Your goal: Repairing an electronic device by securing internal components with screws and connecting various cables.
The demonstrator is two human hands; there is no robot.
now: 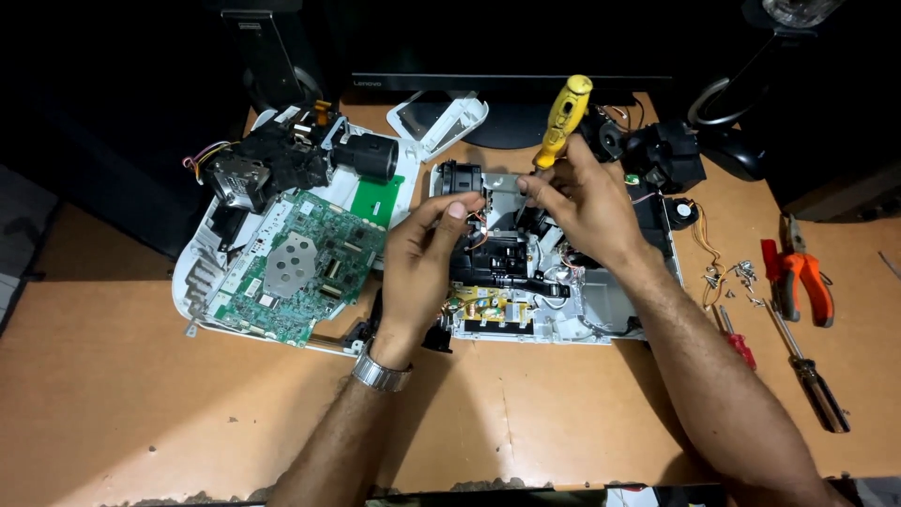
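Observation:
An opened white device chassis (610, 314) with black inner parts and a yellow board lies at the table's middle. My left hand (422, 258), a metal watch on its wrist, pinches a black part at the chassis's left side, by a black lens barrel (457, 176). My right hand (582, 202) holds a yellow-handled screwdriver (563, 117), handle pointing up, its tip down at a grey metal bracket (502, 185) on the chassis.
The white top cover (202, 272) with a green circuit board (305, 268) and a black optical block (282, 155) lies left. Right: loose screws (737, 277), orange-handled pliers (798, 277), a red screwdriver (739, 343), a dark screwdriver (815, 380). A monitor base stands behind.

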